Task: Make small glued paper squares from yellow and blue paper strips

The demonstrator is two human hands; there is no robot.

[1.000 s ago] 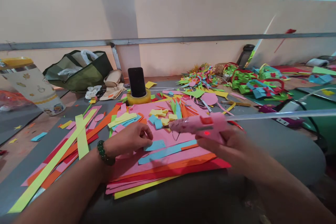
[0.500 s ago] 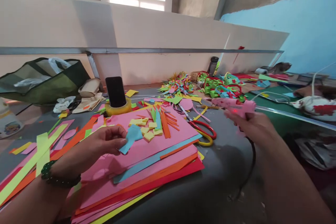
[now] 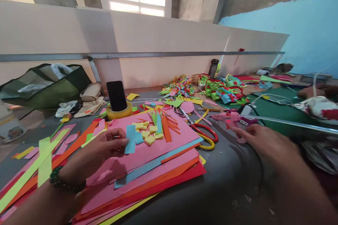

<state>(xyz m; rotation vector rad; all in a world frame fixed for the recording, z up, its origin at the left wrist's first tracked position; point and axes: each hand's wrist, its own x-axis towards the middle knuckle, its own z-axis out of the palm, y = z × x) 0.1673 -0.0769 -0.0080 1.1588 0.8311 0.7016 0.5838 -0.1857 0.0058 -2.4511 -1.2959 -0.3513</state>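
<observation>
In the head view, my left hand (image 3: 112, 143) pinches a small light-blue paper strip (image 3: 130, 140) above a stack of coloured paper (image 3: 148, 156). A green bead bracelet circles that wrist. My right hand (image 3: 264, 143) is by the handle of a pink glue gun (image 3: 229, 119), its extended fingers overlapping the handle and no longer wrapped round it. A long clear glue stick (image 3: 285, 122) juts from the gun's back. Small yellow folded papers (image 3: 149, 139), a blue piece and orange strips (image 3: 166, 128) lie on the stack. Scissors (image 3: 204, 135) with red and yellow handles rest beside it.
A phone (image 3: 116, 95) leans upright at a tape roll (image 3: 120, 111). Behind are a colourful paper pile (image 3: 177, 88) and green-and-red paper pieces (image 3: 219, 89). Paper strips (image 3: 43, 158) and a green bag (image 3: 50, 88) lie left. A power strip (image 3: 246, 112) sits right.
The glue gun has come down to the table, and my right hand has loosened from its handle. The blue strip in my left hand has turned more upright, exposing another blue piece behind it.
</observation>
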